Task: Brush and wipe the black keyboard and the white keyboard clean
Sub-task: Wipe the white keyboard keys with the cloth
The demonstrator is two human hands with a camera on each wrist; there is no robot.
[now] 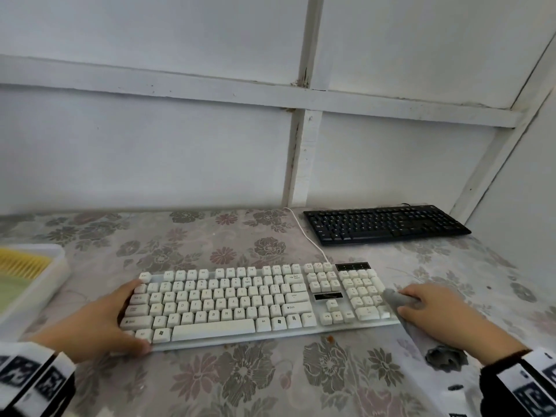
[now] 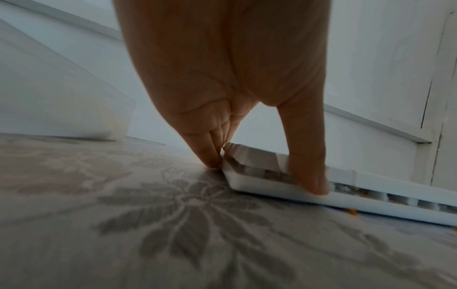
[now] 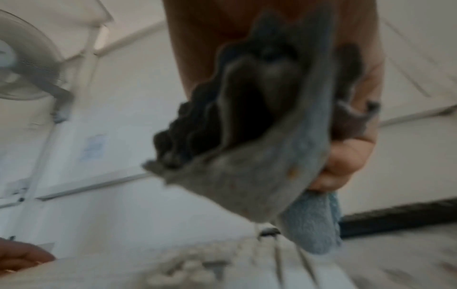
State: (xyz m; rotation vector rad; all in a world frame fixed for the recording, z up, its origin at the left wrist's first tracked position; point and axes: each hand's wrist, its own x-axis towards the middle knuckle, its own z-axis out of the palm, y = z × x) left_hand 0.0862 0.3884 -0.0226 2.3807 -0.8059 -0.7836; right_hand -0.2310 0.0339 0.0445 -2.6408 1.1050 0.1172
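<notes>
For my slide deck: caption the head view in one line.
Left hand steadies the white keyboard while the right hand wipes its number pad with a grey cloth.

head: high, downward | wrists: low, close | shared: white keyboard (image 1: 252,299)

A white tray (image 1: 45,284) holding something with yellow bristles (image 1: 22,263) sits at nine o'clock on the floral tablecloth (image 1: 240,383), white panelled wall (image 1: 150,145) at twelve, a fan (image 3: 27,58) mounted there.
</notes>
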